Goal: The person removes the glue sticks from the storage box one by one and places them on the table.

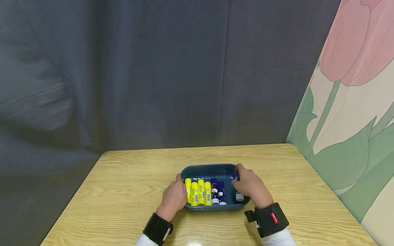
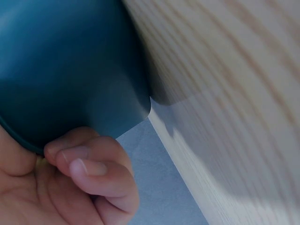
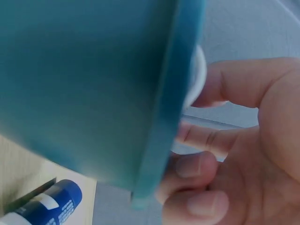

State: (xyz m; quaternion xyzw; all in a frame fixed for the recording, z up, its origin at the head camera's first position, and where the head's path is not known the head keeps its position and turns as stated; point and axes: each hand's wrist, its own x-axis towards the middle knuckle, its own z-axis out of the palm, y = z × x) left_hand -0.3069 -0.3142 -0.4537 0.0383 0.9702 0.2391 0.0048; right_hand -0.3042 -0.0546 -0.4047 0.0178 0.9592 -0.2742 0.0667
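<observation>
Gripping the tray (image 1: 212,168) at 9 with your left hand (image 1: 173,198), your right hand (image 1: 250,186) pinching a stick (image 1: 237,186) at 3, you risk knocking the row.

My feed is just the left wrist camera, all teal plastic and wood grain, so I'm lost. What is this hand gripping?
Observer: The left hand grips the left rim of a teal tray on a wooden table.
Operator: Anything in the tray?
Observer: Four yellow glue sticks lie side by side, with blue glue sticks to their right.
Operator: And the other hand?
Observer: The right hand is at the tray's right rim, fingers curled round another blue stick.
</observation>
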